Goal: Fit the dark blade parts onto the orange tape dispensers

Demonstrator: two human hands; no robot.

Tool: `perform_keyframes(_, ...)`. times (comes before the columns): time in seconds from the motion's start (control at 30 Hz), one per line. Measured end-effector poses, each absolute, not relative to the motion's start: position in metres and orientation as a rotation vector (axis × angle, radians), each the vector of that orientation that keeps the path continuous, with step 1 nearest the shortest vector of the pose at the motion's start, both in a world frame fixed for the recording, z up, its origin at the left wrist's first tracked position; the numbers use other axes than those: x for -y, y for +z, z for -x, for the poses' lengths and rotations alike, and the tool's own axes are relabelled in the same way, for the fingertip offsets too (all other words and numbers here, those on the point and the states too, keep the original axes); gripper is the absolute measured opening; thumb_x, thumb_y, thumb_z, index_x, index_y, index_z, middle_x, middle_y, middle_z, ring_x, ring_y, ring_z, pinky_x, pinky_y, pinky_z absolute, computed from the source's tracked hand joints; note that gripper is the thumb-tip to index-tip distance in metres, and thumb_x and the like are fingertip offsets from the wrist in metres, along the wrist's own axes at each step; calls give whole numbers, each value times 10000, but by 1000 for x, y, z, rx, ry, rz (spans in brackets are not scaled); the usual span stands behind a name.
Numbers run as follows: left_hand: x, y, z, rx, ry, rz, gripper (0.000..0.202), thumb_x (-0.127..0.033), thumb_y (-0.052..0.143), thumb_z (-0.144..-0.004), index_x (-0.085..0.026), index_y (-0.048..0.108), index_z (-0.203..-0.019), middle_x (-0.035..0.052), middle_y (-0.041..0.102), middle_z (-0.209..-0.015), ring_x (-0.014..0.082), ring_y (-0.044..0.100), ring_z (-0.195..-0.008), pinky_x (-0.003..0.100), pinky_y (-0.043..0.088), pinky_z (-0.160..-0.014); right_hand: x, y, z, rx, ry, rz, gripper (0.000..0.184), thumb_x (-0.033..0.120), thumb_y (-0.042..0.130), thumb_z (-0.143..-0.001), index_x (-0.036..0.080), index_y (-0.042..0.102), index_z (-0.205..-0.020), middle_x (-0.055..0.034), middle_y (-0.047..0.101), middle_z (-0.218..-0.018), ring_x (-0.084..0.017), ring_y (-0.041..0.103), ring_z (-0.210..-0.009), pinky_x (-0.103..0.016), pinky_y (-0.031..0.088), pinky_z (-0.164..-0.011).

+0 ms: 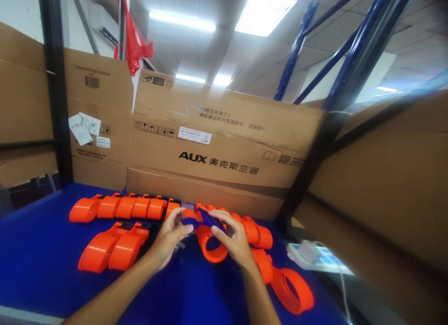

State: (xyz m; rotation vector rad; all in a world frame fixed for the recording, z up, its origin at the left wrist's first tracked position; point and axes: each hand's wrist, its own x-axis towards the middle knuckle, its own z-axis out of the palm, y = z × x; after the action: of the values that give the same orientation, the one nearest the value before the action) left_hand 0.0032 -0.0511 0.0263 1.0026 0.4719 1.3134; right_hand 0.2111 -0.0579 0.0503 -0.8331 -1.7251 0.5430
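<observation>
Both hands meet over the middle of the blue table. My left hand (171,234) pinches a small blue plastic piece (192,222) between thumb and fingers. Opposite it, my right hand (233,236) is closed on an orange tape dispenser (214,254), whose round ring hangs below the fingers. A darker blue flap (209,217) shows at the dispenser's top, by the right fingertips. Whether the small blue piece is joined to the dispenser I cannot tell. Under my left hand, something thin and greyish is partly hidden.
Orange dispensers (109,207) stand in a row at the back left, with two more (128,250) in front. Others (262,236) line the right side, and one ring (294,292) lies nearest. Cardboard (224,143) walls the back. A power strip (318,258) sits right of the post.
</observation>
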Motion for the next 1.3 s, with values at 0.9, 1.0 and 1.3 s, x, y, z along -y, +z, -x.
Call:
perform_keyframes(0.9,47,21,2,-355,1361,-1093,578,-217,808,-683,-242,602,-1223,74,662,-1245,281,595,-1187,341,468,-973,61,45,-203,1847,602,862,499,367,708,-857,259,561,-1321,-95,634,-1320,-289,596,-1220,-476,472,-1049)
perform_keyframes(1.0,46,18,2,-334,1377,-1121,614,-228,800,-695,-246,580,-1267,83,614,-1340,299,561,-1237,360,450,-1009,63,45,-201,1892,514,882,516,369,730,-836,248,568,-1311,-94,646,-1297,-287,616,-1187,-461,492,-1025)
perform_keyframes(1.3,41,21,2,-461,1454,-1312,689,-303,775,-759,-271,495,-1388,76,618,-1324,292,576,-1218,388,438,-1036,63,37,-197,1969,-93,961,679,380,788,-773,286,517,-1389,-109,646,-1258,-309,613,-1128,-502,501,-976)
